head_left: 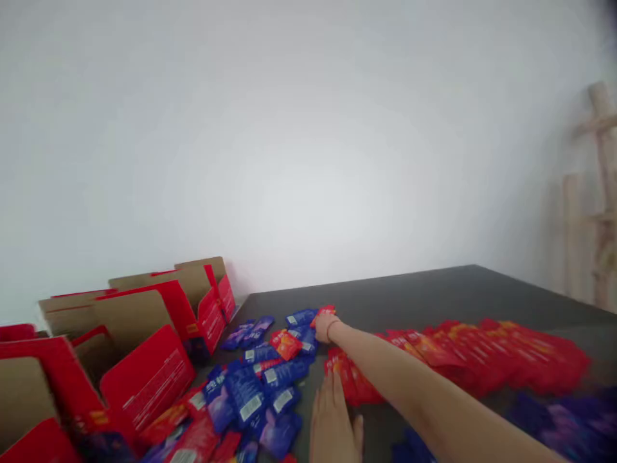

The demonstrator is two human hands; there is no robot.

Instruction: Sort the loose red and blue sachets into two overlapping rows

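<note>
My right hand (326,326) reaches far over the table, its fingers closed on a small red packet (328,309) at the back of the mixed pile. My left hand (332,421) lies flat, palm down and fingers stretched out, with its fingertips at the left end of a row of overlapping red packets (472,354). To the left of both hands is a loose pile of blue packets (245,392) with some red ones among them. One red and orange packet (286,344) lies on top of the blue ones.
Open red cardboard boxes (149,379) with brown insides stand along the left side. More blue packets (569,418), blurred, lie at the lower right. The dark table (385,296) runs back to a white wall (308,141). A wooden frame (605,193) stands at far right.
</note>
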